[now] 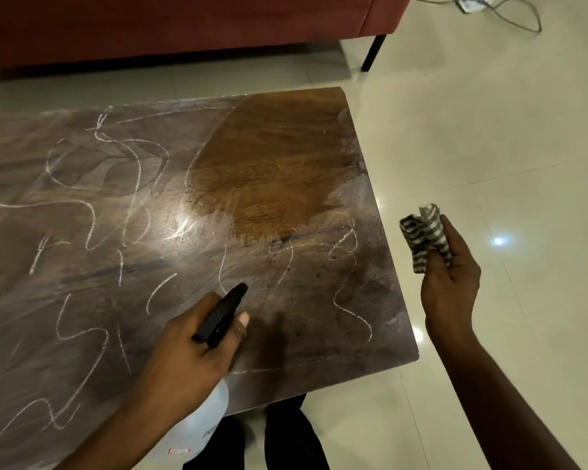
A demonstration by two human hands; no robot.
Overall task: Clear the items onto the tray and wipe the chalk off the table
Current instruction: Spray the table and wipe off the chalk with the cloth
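left hand (187, 361): spray bottle (223, 312) | right hand (452, 279): crumpled striped cloth (423, 239) | table (82, 215): chalky wood

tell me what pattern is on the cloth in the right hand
Dark and white stripes on the cloth, head view.

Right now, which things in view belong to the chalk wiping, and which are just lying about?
For the job: spray bottle, held by left hand; striped cloth, held by right hand; chalk marks; table.
Lying about: red sofa; floor cable.
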